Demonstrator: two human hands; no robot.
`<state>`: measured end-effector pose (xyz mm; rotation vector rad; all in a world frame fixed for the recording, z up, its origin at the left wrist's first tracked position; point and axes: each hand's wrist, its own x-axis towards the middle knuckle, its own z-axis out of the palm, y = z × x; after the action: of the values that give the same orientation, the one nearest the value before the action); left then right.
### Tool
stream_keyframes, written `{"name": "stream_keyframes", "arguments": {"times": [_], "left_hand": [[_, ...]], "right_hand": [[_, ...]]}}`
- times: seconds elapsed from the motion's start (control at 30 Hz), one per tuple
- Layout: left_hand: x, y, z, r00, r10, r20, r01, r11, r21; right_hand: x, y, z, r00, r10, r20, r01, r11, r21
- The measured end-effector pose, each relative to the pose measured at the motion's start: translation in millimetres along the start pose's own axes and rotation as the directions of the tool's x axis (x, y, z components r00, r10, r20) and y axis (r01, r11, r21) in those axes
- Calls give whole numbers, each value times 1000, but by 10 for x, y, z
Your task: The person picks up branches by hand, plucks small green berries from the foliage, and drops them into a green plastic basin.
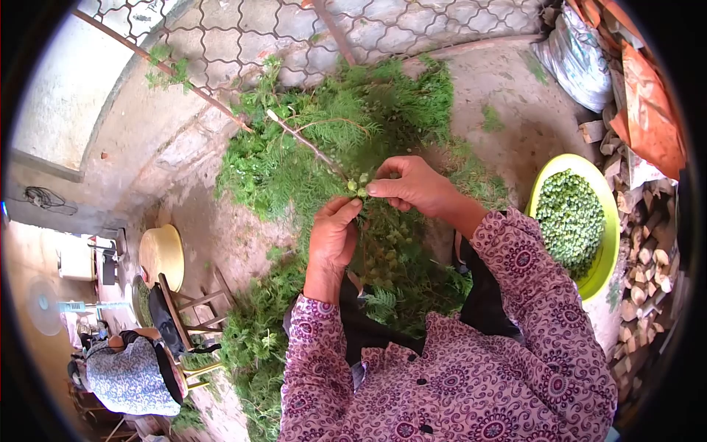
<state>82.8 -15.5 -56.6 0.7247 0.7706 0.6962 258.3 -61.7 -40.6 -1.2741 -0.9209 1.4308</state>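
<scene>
My left hand [335, 232] is closed, thumb and fingers pinched on a green leafy branch [315, 149] whose bare cut end points up and left. Small pale green seed cones [356, 185] cluster on the branch between my hands. On their right side, my right hand [411, 188] has its thumb and index finger pinched together at the cones. Beneath both hands lies a heap of feathery green branches [294, 177]. To the right stands a yellow-green basin [613, 228] holding many similar green cones.
Stacked firewood [648, 272] lines the right edge, below a white sack [578, 62] and orange sheeting [648, 110]. Wire mesh [243, 37] crosses the top. At left are a yellow tub [162, 256], a wooden chair [173, 313], a fan [44, 306] and a seated person [129, 376].
</scene>
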Motion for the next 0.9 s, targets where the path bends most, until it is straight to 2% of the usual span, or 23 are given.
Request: {"name": "stream_keyframes", "arguments": {"times": [0.2, 0.27, 0.3, 0.37, 0.4, 0.47, 0.5, 0.57, 0.6, 0.63, 0.7, 0.77, 0.83, 0.9], "left_hand": [[-38, 16, 41, 1000, -22, -16, 22, 1000, -9], [-31, 2, 21, 999, -35, -20, 34, 999, -13], [-34, -4, 21, 999, -29, 22, 30, 998, -52], [-47, -16, 34, 998, -17, 67, 23, 996, -90], [-60, -27, 49, 997, -6, 80, 17, 991, -131], [-58, -36, 54, 996, 8, 92, 9, 985, -175], [-48, -44, 42, 995, 6, 96, 14, 976, -216], [-57, -58, 5, 996, 8, 94, 17, 966, -260], [-66, -57, -13, 997, 24, 72, -3, 963, -270], [-72, -52, -22, 998, 39, 51, -23, 960, -279], [-94, -25, -2, 996, 42, 74, -19, 958, -286], [-101, -14, -1, 994, 42, 96, -12, 956, -292], [-92, -10, -17, 991, 43, 130, -4, 957, -290], [-104, 11, -2, 990, 50, 130, -11, 958, -285]], "right_hand": [[24, 50, 3, 1000, -20, 20, 18, 997, 73], [35, 63, -7, 997, -33, 72, 21, 986, 164], [38, 69, -7, 997, -34, 72, 22, 986, 164], [40, 76, -5, 985, 73, 153, -129, 909, 397], [33, 77, -4, 986, 72, 154, -128, 910, 395], [12, 90, -9, 970, 112, 214, -213, 812, 544], [36, 112, -51, 970, 112, 216, -215, 813, 541], [94, 105, -131, 946, -71, 315, -219, 577, 787], [81, 83, -170, 960, -103, 261, -152, 590, 793], [74, 49, -161, 959, -105, 263, -152, 591, 792], [61, 3, -138, 981, -20, 191, -135, 635, 761], [54, -3, -112, 977, -36, 211, -129, 688, 714], [99, 86, -116, 973, 21, 231, -154, 804, 575], [102, 125, -98, 973, 61, 222, -173, 829, 532]]}}
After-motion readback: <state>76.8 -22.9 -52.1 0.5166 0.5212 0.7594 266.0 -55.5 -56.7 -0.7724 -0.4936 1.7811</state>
